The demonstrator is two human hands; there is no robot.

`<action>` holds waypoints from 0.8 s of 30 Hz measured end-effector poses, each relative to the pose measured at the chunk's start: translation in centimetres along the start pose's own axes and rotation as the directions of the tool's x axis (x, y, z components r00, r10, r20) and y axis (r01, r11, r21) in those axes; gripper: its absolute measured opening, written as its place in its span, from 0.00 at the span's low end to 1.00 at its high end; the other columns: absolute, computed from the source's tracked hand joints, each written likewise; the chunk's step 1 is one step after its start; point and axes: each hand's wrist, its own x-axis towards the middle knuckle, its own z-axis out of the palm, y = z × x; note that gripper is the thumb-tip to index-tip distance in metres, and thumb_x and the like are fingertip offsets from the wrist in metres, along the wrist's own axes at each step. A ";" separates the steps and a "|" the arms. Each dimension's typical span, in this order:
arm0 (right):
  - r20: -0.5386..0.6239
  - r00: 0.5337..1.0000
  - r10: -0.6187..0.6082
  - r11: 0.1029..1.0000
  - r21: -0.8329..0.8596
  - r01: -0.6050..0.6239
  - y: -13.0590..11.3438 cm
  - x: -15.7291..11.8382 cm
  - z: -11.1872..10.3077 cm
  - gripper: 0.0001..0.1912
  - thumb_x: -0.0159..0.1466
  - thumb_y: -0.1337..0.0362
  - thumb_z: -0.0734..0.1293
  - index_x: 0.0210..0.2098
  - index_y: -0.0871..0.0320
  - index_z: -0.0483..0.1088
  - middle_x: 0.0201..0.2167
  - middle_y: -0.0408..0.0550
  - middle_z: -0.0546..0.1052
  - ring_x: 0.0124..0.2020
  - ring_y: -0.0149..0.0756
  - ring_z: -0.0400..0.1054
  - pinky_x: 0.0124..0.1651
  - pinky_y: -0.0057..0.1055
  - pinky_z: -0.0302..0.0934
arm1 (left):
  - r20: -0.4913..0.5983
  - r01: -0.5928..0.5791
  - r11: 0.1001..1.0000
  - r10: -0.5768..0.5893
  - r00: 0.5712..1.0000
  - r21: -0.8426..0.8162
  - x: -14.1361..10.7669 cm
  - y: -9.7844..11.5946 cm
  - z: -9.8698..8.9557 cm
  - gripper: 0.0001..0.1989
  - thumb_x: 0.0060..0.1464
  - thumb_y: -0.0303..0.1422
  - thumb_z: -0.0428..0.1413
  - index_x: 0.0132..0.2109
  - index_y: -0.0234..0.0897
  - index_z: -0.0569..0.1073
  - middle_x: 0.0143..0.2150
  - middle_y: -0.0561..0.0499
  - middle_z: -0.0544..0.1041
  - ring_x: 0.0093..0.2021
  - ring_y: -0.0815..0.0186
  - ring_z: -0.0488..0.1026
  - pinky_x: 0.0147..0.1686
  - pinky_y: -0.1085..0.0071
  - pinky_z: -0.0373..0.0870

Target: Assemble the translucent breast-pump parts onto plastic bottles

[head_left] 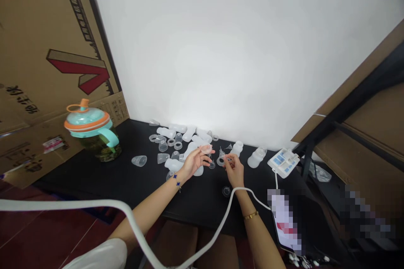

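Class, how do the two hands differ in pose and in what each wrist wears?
The left hand is turned palm up with fingers loosely spread; the right hand shows its back, fingers bunched. The left wears blue charms at the wrist, the right a gold-coloured band. Both hands are bare.

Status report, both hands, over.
Left hand palm up, holding clear ring. Right hand at clear nipple, grip unclear. White cable crosses in front of right wrist.
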 end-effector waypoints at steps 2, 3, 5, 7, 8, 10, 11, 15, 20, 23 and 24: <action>-0.005 1.000 -0.010 1.000 0.000 0.010 0.0 0.0 0.0 0.18 0.65 0.45 0.67 0.40 0.54 0.70 0.32 0.48 0.81 0.26 0.38 0.75 0.25 0.29 0.66 | 0.002 0.016 1.000 -0.016 1.000 -0.008 0.1 0.0 -0.1 0.28 0.63 0.50 0.48 0.58 0.32 0.72 0.55 0.34 0.77 0.34 0.63 0.78 0.33 0.67 0.76; -0.004 1.000 -0.012 1.000 -0.001 0.012 -0.1 -0.1 0.0 0.19 0.65 0.45 0.67 0.41 0.54 0.70 0.31 0.47 0.80 0.26 0.39 0.75 0.25 0.30 0.66 | -0.002 0.018 1.000 -0.018 1.000 -0.017 0.1 0.0 -0.1 0.28 0.64 0.49 0.48 0.57 0.31 0.72 0.55 0.34 0.77 0.34 0.63 0.78 0.33 0.67 0.76; 0.000 1.000 -0.011 1.000 0.006 0.011 -0.2 -0.1 -0.1 0.19 0.64 0.44 0.66 0.41 0.54 0.70 0.33 0.48 0.81 0.26 0.39 0.75 0.26 0.30 0.66 | -0.011 0.022 0.999 -0.023 1.000 -0.046 0.1 0.1 -0.1 0.26 0.64 0.48 0.48 0.57 0.31 0.73 0.55 0.34 0.77 0.34 0.63 0.78 0.33 0.68 0.76; -0.001 1.000 -0.014 1.000 0.022 0.014 -0.4 -0.2 -0.1 0.20 0.64 0.43 0.66 0.40 0.54 0.70 0.38 0.50 0.81 0.26 0.38 0.75 0.26 0.30 0.66 | -0.017 0.034 0.996 -0.036 0.999 -0.083 0.0 0.1 -0.1 0.24 0.64 0.45 0.49 0.57 0.32 0.73 0.56 0.35 0.77 0.34 0.63 0.78 0.32 0.68 0.76; 0.000 1.000 -0.019 0.999 0.028 0.019 -0.6 -0.2 -0.1 0.20 0.64 0.44 0.66 0.40 0.54 0.70 0.41 0.51 0.81 0.26 0.37 0.75 0.26 0.30 0.66 | -0.018 0.042 0.994 -0.044 0.999 -0.099 0.0 0.1 0.0 0.24 0.64 0.45 0.49 0.57 0.31 0.73 0.56 0.35 0.77 0.34 0.63 0.78 0.32 0.69 0.76; 0.009 0.999 -0.034 0.999 0.032 0.034 -0.9 -0.3 -0.1 0.18 0.65 0.45 0.66 0.39 0.54 0.70 0.43 0.51 0.81 0.27 0.36 0.75 0.26 0.30 0.66 | -0.017 0.056 0.991 -0.058 0.998 -0.121 0.0 0.2 0.0 0.23 0.65 0.44 0.48 0.57 0.31 0.73 0.56 0.35 0.77 0.34 0.64 0.78 0.32 0.69 0.76; 0.013 0.999 -0.042 0.999 0.029 0.041 -1.1 -0.4 -0.1 0.17 0.65 0.47 0.66 0.39 0.54 0.70 0.43 0.51 0.81 0.27 0.36 0.75 0.26 0.30 0.66 | -0.017 0.060 0.990 -0.062 0.998 -0.125 0.0 0.2 0.0 0.23 0.65 0.43 0.48 0.57 0.31 0.72 0.56 0.34 0.77 0.34 0.64 0.78 0.32 0.69 0.76; 0.025 0.998 -0.052 0.999 0.016 0.051 -1.7 -0.6 -0.1 0.13 0.66 0.51 0.66 0.40 0.54 0.72 0.42 0.51 0.81 0.27 0.37 0.74 0.27 0.30 0.67 | -0.015 0.067 0.991 -0.069 0.997 -0.119 0.1 0.1 -0.1 0.23 0.65 0.43 0.47 0.57 0.31 0.71 0.57 0.34 0.77 0.34 0.64 0.79 0.32 0.69 0.76; 0.060 0.990 -0.127 0.992 0.031 0.126 -2.3 -0.6 -0.1 0.10 0.66 0.54 0.65 0.38 0.53 0.72 0.44 0.50 0.80 0.27 0.35 0.72 0.30 0.32 0.68 | -0.023 0.050 0.996 -0.052 0.998 -0.079 -0.1 0.2 0.2 0.22 0.63 0.42 0.52 0.57 0.32 0.71 0.58 0.34 0.76 0.35 0.64 0.79 0.34 0.68 0.77; 0.089 0.982 -0.166 0.986 0.016 0.165 -2.5 -0.6 -0.1 0.09 0.67 0.55 0.64 0.40 0.53 0.72 0.45 0.51 0.80 0.27 0.35 0.71 0.29 0.32 0.67 | -0.019 0.019 1.000 -0.019 1.000 -0.013 -0.4 0.4 0.5 0.21 0.59 0.41 0.58 0.55 0.33 0.73 0.59 0.35 0.75 0.35 0.64 0.79 0.33 0.69 0.77; 0.099 0.980 -0.172 0.985 0.009 0.172 -2.6 -0.6 -0.1 0.09 0.67 0.55 0.64 0.40 0.53 0.72 0.45 0.51 0.80 0.27 0.35 0.71 0.28 0.32 0.67 | -0.014 0.010 1.000 -0.010 1.000 0.010 -0.4 0.4 0.5 0.22 0.58 0.40 0.60 0.55 0.33 0.73 0.60 0.36 0.74 0.35 0.65 0.79 0.33 0.70 0.77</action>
